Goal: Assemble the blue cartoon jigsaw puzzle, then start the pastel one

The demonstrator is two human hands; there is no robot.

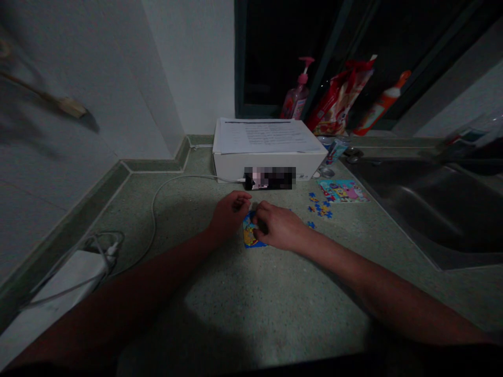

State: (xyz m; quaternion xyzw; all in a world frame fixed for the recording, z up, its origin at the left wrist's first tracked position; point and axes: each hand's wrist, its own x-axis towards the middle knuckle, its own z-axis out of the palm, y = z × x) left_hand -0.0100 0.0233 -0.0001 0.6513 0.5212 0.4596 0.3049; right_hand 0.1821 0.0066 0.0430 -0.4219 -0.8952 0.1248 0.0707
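Note:
A small blue and yellow puzzle lies on the counter, partly covered by my right hand. The fingers of that hand are bent together over the puzzle, and whatever they hold is too small and dark to make out. Just left of the puzzle's upper edge is my left hand, its fingers curled loosely with a gap towards the thumb and nothing visible in them. Several loose blue and yellow puzzle pieces lie to the right. Beyond them is a colourful picture card.
A white box with printed paper stands behind the hands, a cabled phone against its front. A sink is at right. Bottles and a red bag stand by the window. A white power strip lies left.

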